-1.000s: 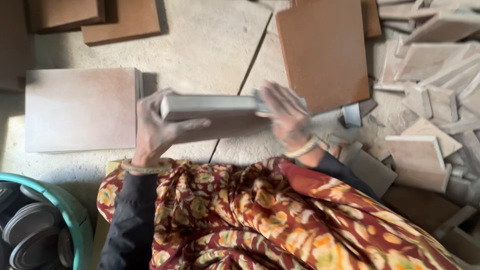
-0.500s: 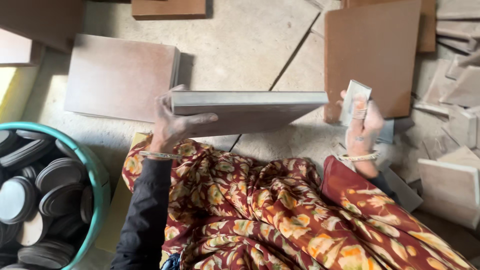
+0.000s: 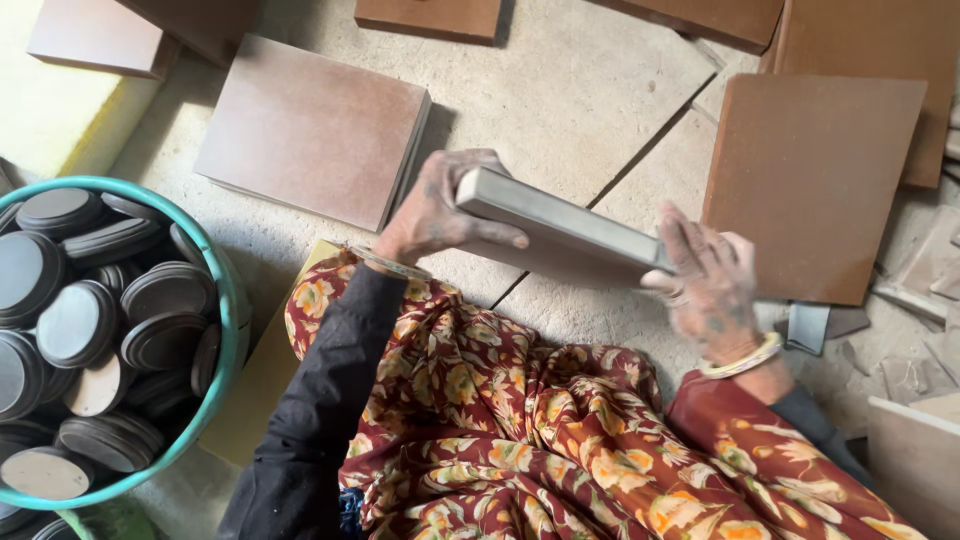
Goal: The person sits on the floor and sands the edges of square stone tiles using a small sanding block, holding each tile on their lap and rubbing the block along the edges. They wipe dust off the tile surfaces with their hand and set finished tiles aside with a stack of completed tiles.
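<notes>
The tile (image 3: pixel 560 225), level half a second ago, now tilts down to the right above the lap, gripped at both ends: left hand (image 3: pixel 440 210) wrapped, right hand (image 3: pixel 705 290) newly closed on it. The tub (image 3: pixel 225 300) holds dark discs (image 3: pixel 90 330).

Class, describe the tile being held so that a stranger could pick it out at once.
Start at the flowered cloth over the person's lap. Just above it, the left hand and right hand grip a square tile. Unlike the brown tiles lying flat on the floor, it is raised, showing its pale grey edge.
</notes>
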The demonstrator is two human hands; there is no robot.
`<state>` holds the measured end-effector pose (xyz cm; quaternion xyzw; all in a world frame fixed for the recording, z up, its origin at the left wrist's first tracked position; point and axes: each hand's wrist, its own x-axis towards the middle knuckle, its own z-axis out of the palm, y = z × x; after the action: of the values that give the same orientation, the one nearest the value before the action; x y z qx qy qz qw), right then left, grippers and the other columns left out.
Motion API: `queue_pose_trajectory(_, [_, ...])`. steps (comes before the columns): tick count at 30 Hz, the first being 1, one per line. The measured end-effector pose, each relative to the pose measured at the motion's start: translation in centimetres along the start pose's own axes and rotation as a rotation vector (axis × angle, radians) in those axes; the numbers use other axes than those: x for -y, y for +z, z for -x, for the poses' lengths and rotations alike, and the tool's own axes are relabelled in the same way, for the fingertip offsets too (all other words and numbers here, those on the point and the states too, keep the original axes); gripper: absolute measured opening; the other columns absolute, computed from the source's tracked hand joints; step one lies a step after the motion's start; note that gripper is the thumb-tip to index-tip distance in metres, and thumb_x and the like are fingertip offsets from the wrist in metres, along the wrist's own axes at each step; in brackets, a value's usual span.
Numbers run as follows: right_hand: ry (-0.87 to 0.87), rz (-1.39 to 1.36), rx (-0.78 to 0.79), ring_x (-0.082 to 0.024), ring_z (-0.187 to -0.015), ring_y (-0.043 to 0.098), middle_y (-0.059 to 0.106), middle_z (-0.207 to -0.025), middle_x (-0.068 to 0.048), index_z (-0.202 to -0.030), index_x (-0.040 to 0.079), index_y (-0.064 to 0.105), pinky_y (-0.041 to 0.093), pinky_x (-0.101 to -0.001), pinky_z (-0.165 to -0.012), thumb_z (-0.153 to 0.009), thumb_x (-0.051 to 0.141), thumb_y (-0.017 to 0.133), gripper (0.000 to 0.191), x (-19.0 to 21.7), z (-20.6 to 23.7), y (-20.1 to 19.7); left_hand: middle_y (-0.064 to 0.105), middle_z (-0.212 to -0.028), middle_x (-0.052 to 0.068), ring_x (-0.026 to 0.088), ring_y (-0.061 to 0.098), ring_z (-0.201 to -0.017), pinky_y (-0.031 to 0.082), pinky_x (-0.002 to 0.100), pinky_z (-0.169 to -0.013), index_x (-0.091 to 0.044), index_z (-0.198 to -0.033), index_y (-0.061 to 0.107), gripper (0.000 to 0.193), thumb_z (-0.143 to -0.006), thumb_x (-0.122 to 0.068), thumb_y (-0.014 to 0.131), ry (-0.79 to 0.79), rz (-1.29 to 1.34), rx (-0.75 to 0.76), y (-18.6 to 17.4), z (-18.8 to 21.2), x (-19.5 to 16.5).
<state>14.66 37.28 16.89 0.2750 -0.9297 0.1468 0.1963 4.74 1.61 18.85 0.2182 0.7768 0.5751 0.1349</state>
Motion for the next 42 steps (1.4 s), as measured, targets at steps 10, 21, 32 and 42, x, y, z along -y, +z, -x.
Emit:
queue_pose_trajectory(10, [-0.082, -0.091, -0.123, -0.035, -0.135, 0.053, 0.035, -0.167, -0.022, -0.168, 0.010, 0.016, 0.039, -0.0492, -0.112, -0.107, 0.061, 0.048, 0.086, 7.2, -8.4, -2.6, 0.076, -0.091, 0.007, 0.021, 0.076, -0.082, 0.065, 0.039, -0.081, -0.007, -0.105, 0.072, 0.061, -0.066, -0.049, 0.093, 0.332, -0.285, 0.002, 5.4, -3.4, -4.1])
queue_pose_trajectory(21, [-0.012, -0.038, -0.109, -0.034, -0.133, 0.056, 0.037, -0.167, -0.016, -0.165, 0.011, 0.024, 0.042, -0.0473, -0.112, -0.107, 0.044, 0.053, 0.073, 7.5, -7.9, -3.9, 0.076, -0.088, 0.003, 0.017, 0.076, -0.075, 0.065, 0.034, -0.074, -0.009, -0.096, 0.072, 0.048, -0.066, -0.041, 0.092, 0.253, -0.221, 0.087, 5.1, -3.3, -4.1])
queue_pose_trajectory(32, [-0.022, -0.096, -0.133, -0.035, -0.146, 0.051, 0.033, -0.169, -0.018, -0.165, 0.009, 0.021, 0.049, -0.0467, -0.111, -0.105, 0.039, 0.066, 0.082, 6.9, -5.7, -3.2, 0.069, -0.077, 0.003, 0.022, 0.068, -0.065, 0.059, 0.038, -0.066, -0.004, -0.107, 0.073, 0.055, -0.057, -0.024, 0.088, 0.165, -0.313, 0.141, 4.2, -3.2, -5.5])
queue_pose_trajectory(42, [-0.061, -0.237, -0.229, -0.034, -0.154, 0.040, 0.022, -0.169, -0.015, -0.167, 0.014, 0.009, 0.046, -0.0418, -0.124, -0.111, 0.058, 0.043, 0.079, 7.4, -8.9, -4.6, 0.069, -0.082, 0.009, 0.023, 0.067, -0.070, 0.059, 0.038, -0.072, -0.003, -0.088, 0.063, 0.044, -0.072, -0.030, 0.093, 0.331, -0.431, 0.040, 7.6, -5.0, -4.3])
